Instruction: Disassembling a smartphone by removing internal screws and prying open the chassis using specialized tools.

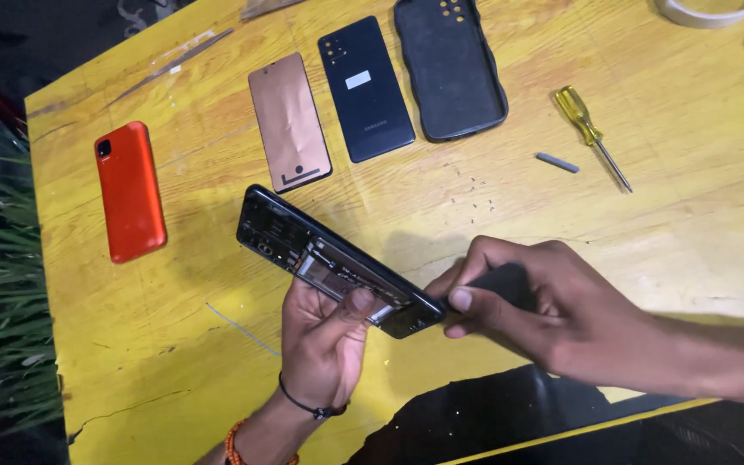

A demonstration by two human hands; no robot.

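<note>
An opened phone body [337, 263], its back removed so the dark inner boards and a pale metal shield show, is held tilted just above the yellow table [699, 232], a little below the middle of the view. The left hand [325, 344] cradles it from underneath at about 6 o'clock, fingers curled under the frame and the thumb clamped down on the exposed inside, which seems meant to keep the body steady and angled toward the other hand. The right hand [544, 310] comes in from 4 o'clock; its thumb and fingers are pinched together against the phone's lower end, on what may be a small dark tool or part, though the grip hides it and I cannot tell which.

Outward, the removed pieces lie in a row toward 12 o'clock, spaced apart as if laid out in order: a copper-coloured backing sheet [289, 120], then a dark glossy back cover [366, 89], then a black soft case [450, 67] lying open side up with nothing in it. At 9 o'clock, well apart, an orange phone [130, 190] lies face down. Toward 2 o'clock rests a yellow-handled screwdriver [590, 135], with a short grey bar [556, 162] just beside it, and tiny specks, probably screws [472, 196], are scattered between the case and the hands. A white ring-shaped rim [709, 12] shows at the top edge.
</note>
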